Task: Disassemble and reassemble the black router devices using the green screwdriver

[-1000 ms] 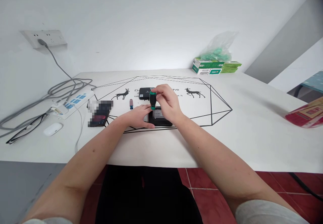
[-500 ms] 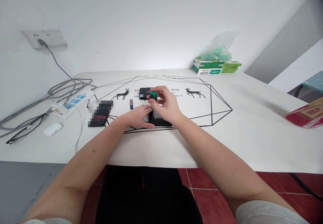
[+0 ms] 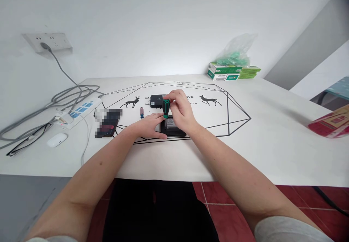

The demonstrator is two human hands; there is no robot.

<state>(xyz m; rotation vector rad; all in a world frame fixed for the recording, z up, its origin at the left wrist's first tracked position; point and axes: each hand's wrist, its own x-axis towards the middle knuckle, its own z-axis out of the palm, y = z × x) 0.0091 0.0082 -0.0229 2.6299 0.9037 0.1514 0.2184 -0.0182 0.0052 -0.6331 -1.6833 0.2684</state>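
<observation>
A green-and-black screwdriver [image 3: 166, 109] stands upright in my right hand [image 3: 182, 112], its handle top pinched by the fingers. Its lower end meets the upper left part of a flat black case [image 3: 177, 132]; the tip itself is hidden. Inside that case lies a silver, labelled insert that looks like a hard drive [image 3: 171, 122]. My left hand [image 3: 148, 126] braces the case's left side, thumb along the near edge and fingers at the far edge. Just beyond is a black cover [image 3: 156, 100] with a small label, partly hidden by my right hand.
A small screwdriver with a clear reddish handle [image 3: 141, 112] lies left of the cover. Further left are a phone [image 3: 109, 123], power strip [image 3: 81, 110], grey cables [image 3: 61, 96], white earbud case [image 3: 57, 139] and glasses [image 3: 28, 140]. Green boxes [image 3: 227, 69] stand at the back right; a red package [image 3: 331, 124] sits far right.
My right-hand fingers have shifted to the top and right of the screwdriver handle, so more of it shows. My left hand and the case have stayed in place.
</observation>
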